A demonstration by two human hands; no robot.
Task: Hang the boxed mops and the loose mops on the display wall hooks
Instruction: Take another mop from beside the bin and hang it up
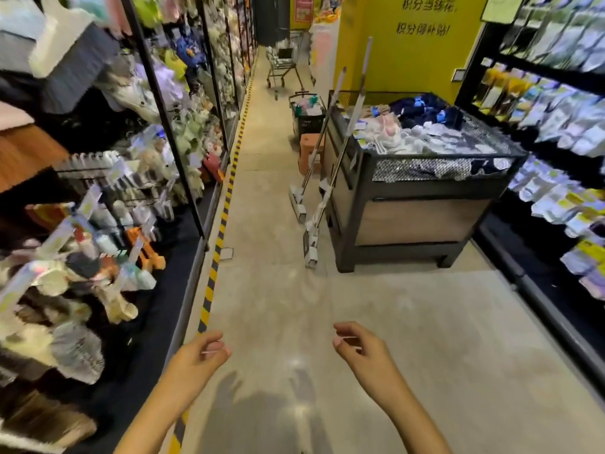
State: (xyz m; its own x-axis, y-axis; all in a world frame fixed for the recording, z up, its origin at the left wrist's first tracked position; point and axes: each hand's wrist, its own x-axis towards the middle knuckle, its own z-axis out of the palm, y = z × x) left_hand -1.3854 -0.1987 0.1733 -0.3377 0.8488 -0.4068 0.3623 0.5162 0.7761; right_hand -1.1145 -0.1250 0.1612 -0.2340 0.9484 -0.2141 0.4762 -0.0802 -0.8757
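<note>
Two loose mops lean against the left side of a black bin table [409,221] ahead of me. The nearer mop [330,188] has its flat head on the floor near the table's front corner. The farther mop [314,152] stands just behind it with its head on the floor too. My left hand [201,353] and my right hand [360,347] hang low in front of me over the bare floor, fingers loosely curled and apart, holding nothing. Both hands are well short of the mops. No boxed mops show.
Plush toys fill the hook wall [98,191] on the left, bordered by a yellow-black floor stripe [222,224]. Socks hang on racks [563,142] at right. A shopping basket [306,113], an orange stool [309,152] and a trolley [281,65] stand farther down the aisle.
</note>
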